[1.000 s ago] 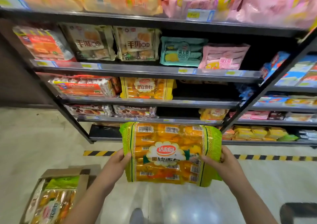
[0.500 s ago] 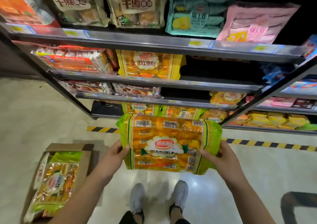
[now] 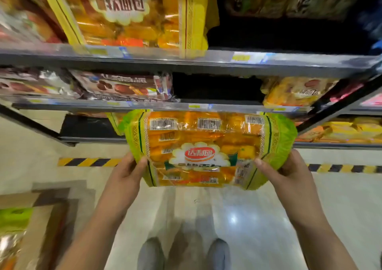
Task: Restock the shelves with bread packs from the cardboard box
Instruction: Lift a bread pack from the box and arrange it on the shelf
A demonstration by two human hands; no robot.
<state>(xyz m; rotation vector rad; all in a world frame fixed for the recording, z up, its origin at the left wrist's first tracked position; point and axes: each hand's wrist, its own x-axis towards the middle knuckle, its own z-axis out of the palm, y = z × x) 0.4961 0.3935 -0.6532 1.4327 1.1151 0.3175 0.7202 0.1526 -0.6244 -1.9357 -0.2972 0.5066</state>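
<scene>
The left hand point(image 3: 126, 172) and the right hand point(image 3: 289, 174) are carrying the bread pack point(image 3: 206, 149) forward, its top edge now reaching the shelf rail point(image 3: 194, 105) just above them. The shelves point(image 3: 186, 62) are looming closer, while the cardboard box point(image 3: 41, 218) is slipping farther down-left of the left hand.

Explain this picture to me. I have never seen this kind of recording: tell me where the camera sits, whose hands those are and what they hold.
There is no machine here. A person wears one wide-angle camera on the head, looking forward and down, so you see their own arms. The left hand and right hand grip the two ends of a green-edged bread pack, held up in front of the store shelves. Other packs lie on those shelves, such as a yellow pack higher up. On the floor, lower left, stands the cardboard box with another pack inside. The person's shoes show at the bottom.
</scene>
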